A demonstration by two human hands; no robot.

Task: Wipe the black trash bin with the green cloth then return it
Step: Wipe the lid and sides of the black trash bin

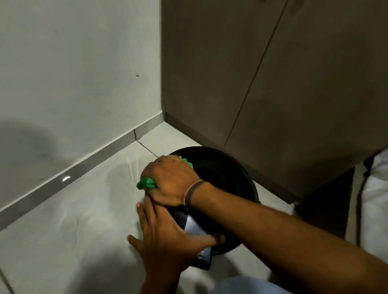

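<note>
- Down in the corner by the wardrobe (298, 70), the black trash bin (225, 179) sits on the floor tiles (67, 224).
- My right hand (171, 180) is clenched on the green cloth (146, 183), pressing it on the bin's far rim, so I'm mid-wipe.
- My left hand (165, 236) has its fingers spread, bracing the near side.
- Next up, I reckon: drag the cloth around the rim, then put it back.

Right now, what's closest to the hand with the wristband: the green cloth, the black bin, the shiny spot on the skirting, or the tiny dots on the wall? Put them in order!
From the right hand, in the head view:
1. Green cloth: bunched in its grip.
2. Black trash bin: directly under it, the hand at its left rim.
3. Shiny spot on the skirting: off to the left, at the wall's foot.
4. Tiny dots on the wall: high above.
</note>
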